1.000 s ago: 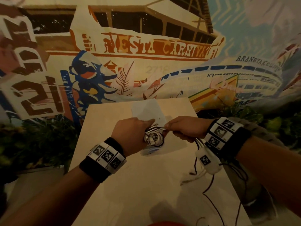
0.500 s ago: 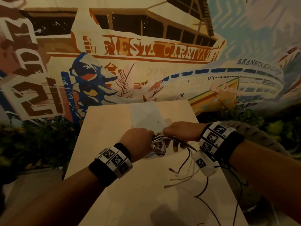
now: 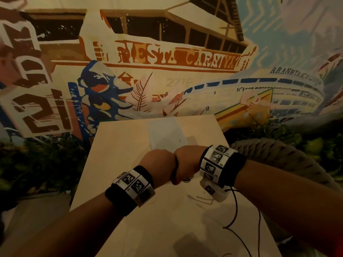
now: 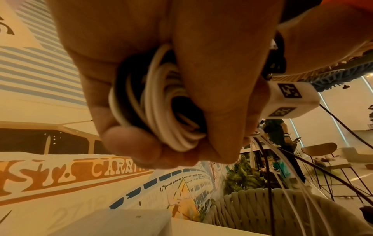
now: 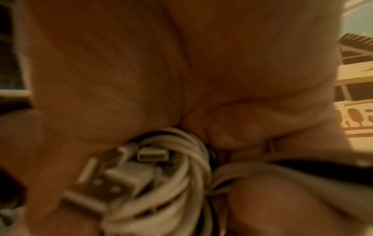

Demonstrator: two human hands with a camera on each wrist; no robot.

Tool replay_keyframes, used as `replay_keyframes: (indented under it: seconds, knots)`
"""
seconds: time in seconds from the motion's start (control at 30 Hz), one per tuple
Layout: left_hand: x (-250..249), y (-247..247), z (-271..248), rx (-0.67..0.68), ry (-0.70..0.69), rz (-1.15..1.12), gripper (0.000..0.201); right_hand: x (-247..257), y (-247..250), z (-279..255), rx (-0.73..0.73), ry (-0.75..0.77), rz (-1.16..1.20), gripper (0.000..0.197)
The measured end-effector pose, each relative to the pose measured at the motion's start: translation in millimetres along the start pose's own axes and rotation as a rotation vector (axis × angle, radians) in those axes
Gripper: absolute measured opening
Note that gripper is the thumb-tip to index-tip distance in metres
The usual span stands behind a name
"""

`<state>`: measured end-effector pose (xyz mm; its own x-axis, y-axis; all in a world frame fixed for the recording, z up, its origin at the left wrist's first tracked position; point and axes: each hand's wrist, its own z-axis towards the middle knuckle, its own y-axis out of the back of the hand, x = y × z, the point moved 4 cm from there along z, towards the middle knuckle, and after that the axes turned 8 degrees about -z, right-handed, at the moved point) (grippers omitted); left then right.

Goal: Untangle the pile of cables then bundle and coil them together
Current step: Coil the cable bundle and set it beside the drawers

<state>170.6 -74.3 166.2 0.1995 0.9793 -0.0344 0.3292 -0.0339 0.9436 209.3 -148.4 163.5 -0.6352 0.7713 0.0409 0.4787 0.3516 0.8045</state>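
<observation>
Above the light wooden table [image 3: 130,145] my left hand [image 3: 157,164] and right hand [image 3: 187,164] press together, knuckle to knuckle. Between them is a small coil of white and black cables [image 4: 161,103], almost hidden in the head view. In the left wrist view my left hand's fingers curl round the coil. The blurred right wrist view shows the coil [image 5: 171,183] with white USB plugs [image 5: 125,175] under my right palm [image 5: 141,63]. Loose cable tails [image 3: 200,199] hang from the hands to the table.
A white sheet [image 3: 163,134] lies at the table's far end. A thin black wire [image 3: 235,210] runs from my right wrist device across the table's right side. A woven grey chair [image 3: 278,156] stands at the right, plants [image 3: 37,164] at the left, a painted wall behind.
My right hand has swung in from beside the coil and now closes against the left hand. The coil went out of the head view, and the loose tails on the table got shorter.
</observation>
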Motion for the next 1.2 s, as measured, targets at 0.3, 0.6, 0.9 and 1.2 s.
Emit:
replay_keyframes:
  seconds: [0.3,0.6,0.9,1.2]
  knots:
    - [7,-15,-1,0.024,0.067,-0.143,0.019,2,-23,12,-0.162,0.032,0.137,0.041]
    - [43,-11,-11,-0.275,-0.06,-0.407,0.075,-16,-6,1,-0.226,0.118,0.148,0.03]
    - [44,-26,-13,-0.206,-0.407,-1.301,0.085,-12,9,-7,-0.341,0.36,0.527,0.021]
    - [32,7,-21,-0.507,-0.543,-1.464,0.017,10,6,-23,-0.197,0.568,0.799,0.023]
